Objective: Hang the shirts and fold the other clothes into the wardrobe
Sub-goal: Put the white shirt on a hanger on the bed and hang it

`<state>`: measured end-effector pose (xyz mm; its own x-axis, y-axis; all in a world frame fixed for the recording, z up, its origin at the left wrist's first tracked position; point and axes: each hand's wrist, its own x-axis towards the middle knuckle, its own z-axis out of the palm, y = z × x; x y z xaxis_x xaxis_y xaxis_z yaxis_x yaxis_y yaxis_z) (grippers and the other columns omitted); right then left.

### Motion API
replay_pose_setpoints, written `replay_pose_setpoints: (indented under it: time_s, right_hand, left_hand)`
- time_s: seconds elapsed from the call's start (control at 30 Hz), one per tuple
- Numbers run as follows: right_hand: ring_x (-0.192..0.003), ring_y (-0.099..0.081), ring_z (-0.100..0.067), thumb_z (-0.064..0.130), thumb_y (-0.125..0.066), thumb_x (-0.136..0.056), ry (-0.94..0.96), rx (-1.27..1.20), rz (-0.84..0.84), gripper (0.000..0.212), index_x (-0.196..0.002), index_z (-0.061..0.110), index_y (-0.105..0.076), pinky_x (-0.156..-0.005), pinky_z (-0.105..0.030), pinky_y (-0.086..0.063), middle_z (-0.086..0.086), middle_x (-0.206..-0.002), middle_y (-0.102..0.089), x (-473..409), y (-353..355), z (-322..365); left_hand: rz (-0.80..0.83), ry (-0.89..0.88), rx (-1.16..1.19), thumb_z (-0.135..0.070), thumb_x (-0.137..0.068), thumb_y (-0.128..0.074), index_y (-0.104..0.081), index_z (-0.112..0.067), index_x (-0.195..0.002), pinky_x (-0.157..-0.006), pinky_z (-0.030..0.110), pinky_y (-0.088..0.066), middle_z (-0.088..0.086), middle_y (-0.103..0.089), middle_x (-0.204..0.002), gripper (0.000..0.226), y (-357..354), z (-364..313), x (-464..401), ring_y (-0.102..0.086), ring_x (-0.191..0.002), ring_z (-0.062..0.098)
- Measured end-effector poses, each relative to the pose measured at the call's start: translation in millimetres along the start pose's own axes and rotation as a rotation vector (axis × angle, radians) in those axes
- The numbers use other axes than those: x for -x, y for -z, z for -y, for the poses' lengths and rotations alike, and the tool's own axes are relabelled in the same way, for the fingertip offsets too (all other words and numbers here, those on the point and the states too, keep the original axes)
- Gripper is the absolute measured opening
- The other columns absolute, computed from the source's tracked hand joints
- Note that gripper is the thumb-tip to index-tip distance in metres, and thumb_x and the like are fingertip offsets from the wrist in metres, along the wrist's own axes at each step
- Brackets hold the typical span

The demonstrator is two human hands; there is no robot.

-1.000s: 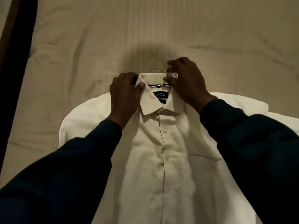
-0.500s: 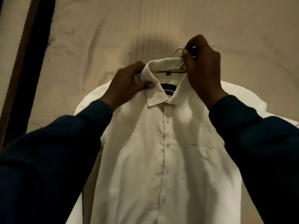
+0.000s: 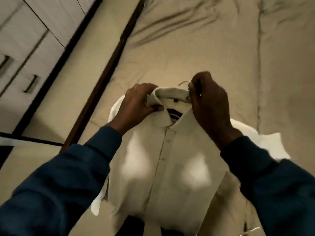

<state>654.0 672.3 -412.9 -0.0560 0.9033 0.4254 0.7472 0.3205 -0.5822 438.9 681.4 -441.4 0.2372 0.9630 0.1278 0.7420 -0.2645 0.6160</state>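
Dark sleeves (image 3: 71, 181) fill the lower corners, and the white shirt (image 3: 163, 167) hangs between them over the bed (image 3: 213, 53), its hem cut off below. The left hand (image 3: 136, 103) pinches the collar (image 3: 170, 94); the right hand (image 3: 209, 101) curls round the hanger (image 3: 185, 82), mostly hidden. Beyond, the blurred wardrobe (image 3: 32, 36) stands left.

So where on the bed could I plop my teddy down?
The wrinkled sheet beyond both hands is bare, and so is the strip between the shirt and the bed's dark edge. Near the person it is crowded: shirt, arms and another white garment.
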Motion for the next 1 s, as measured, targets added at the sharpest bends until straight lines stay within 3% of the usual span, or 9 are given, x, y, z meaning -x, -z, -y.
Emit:
replay_pose_setpoints:
  time_s: [0.07,0.17,0.23,0.33,0.47,0.7,0.83,0.9,1.0]
  right_hand:
    - [-0.064,-0.050,-0.020,0.016,-0.052,-0.099,0.022,-0.001,-0.016,0.008,-0.094,0.010,-0.053,-0.058,-0.030,-0.035,-0.001,-0.077,-0.054,8,26,33]
    - [-0.080,-0.053,-0.026,0.015,-0.050,-0.096,0.094,0.013,-0.003,0.008,-0.092,0.010,-0.056,-0.068,-0.036,-0.040,-0.005,-0.086,-0.060,18,63,86]
    - [-0.097,-0.053,-0.025,0.016,-0.048,-0.095,0.105,-0.058,0.010,0.012,-0.097,0.011,-0.059,-0.081,-0.038,-0.042,-0.005,-0.100,-0.063,16,86,119]
    - [-0.113,-0.052,-0.028,0.013,-0.057,-0.090,0.190,-0.039,-0.004,0.006,-0.095,0.013,-0.062,-0.091,-0.038,-0.040,-0.005,-0.117,-0.061,16,119,169]
    - [-0.104,-0.056,-0.029,0.013,-0.061,-0.088,0.328,-0.071,-0.027,0.003,-0.090,0.015,-0.062,-0.088,-0.044,-0.044,-0.004,-0.107,-0.061,17,157,243]
    - [-0.092,-0.058,-0.015,0.022,-0.066,-0.093,0.459,-0.166,0.022,0.007,-0.094,0.015,-0.065,-0.079,-0.037,-0.052,0.002,-0.101,-0.061,52,199,364]
    - [-0.091,-0.057,-0.013,0.019,-0.066,-0.094,0.531,-0.137,0.056,0.004,-0.097,0.017,-0.064,-0.077,-0.029,-0.052,0.004,-0.101,-0.058,71,213,411]
    - [-0.092,-0.058,-0.013,0.020,-0.067,-0.094,0.549,-0.111,0.108,0.005,-0.095,0.020,-0.062,-0.076,-0.027,-0.050,0.004,-0.100,-0.058,75,219,426]
    - [-0.088,-0.059,-0.014,0.023,-0.065,-0.095,0.562,-0.149,0.099,0.007,-0.094,0.021,-0.059,-0.072,-0.026,-0.048,0.002,-0.098,-0.060,79,229,441]
  left_hand:
    - [-0.003,-0.077,-0.049,-0.043,-0.075,-0.080,-0.064,-0.023,-0.119,-0.088,0.040,-0.044,-0.004,-0.065,-0.114,0.051,29,-26,15,-0.056,-0.106,0.022]
    - [0.039,-0.117,-0.051,-0.047,-0.075,-0.081,-0.053,-0.034,-0.134,-0.099,0.042,-0.041,-0.014,-0.058,-0.127,0.066,78,-67,53,-0.049,-0.116,0.013]
    - [0.013,-0.078,0.037,-0.044,-0.074,-0.085,-0.043,-0.039,-0.142,-0.110,0.031,-0.032,-0.021,-0.052,-0.133,0.080,109,-90,78,-0.042,-0.124,0.006]
    - [-0.095,-0.077,0.105,-0.043,-0.072,-0.086,-0.035,-0.036,-0.148,-0.106,0.016,-0.025,-0.023,-0.054,-0.134,0.092,156,-117,113,-0.040,-0.127,-0.003]
    - [-0.297,-0.118,0.014,-0.050,-0.077,-0.076,-0.046,-0.027,-0.143,-0.104,0.029,-0.032,-0.015,-0.056,-0.133,0.077,201,-141,153,-0.046,-0.121,0.007]
    - [-0.693,-0.164,0.019,-0.024,-0.080,-0.080,-0.062,-0.017,-0.115,-0.086,0.037,-0.050,-0.003,-0.067,-0.109,0.040,270,-187,219,-0.062,-0.100,0.017]
    - [-0.632,-0.198,0.095,-0.006,-0.084,-0.074,-0.054,-0.018,-0.123,-0.081,0.026,-0.056,-0.001,-0.067,-0.109,0.045,301,-207,258,-0.066,-0.097,0.011]
    - [-0.558,-0.210,0.108,-0.006,-0.086,-0.073,-0.047,-0.020,-0.131,-0.085,0.028,-0.058,-0.001,-0.066,-0.114,0.054,313,-212,273,-0.065,-0.103,0.009]
    - [-0.590,-0.211,0.148,-0.014,-0.082,-0.079,-0.045,-0.025,-0.130,-0.087,0.015,-0.052,-0.006,-0.065,-0.116,0.060,331,-215,293,-0.063,-0.110,0.003]
